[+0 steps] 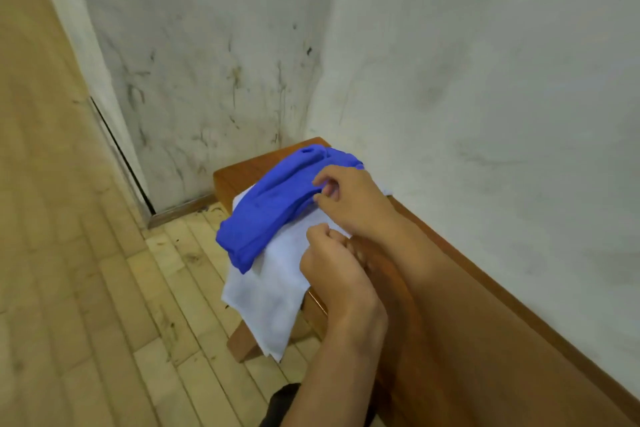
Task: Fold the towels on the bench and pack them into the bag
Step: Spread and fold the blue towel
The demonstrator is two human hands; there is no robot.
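Wooden bench (242,173) runs along the white wall (485,80), its far end in the corner. White towel (273,288) lies over that far end of the bench, its lower part hanging off the bench's front edge toward the wood floor (86,288). Blue towel (270,208) sits bunched on top of the white towel, on the corner side of it. Right hand (353,201) is over the bench at the blue towel's edge, fingers (320,180) curled, pinching the blue cloth. Left hand (332,270) is nearer the person, at the bench's front edge, fingers curled on the white towel; whether they actually hold the cloth, cannot tell.
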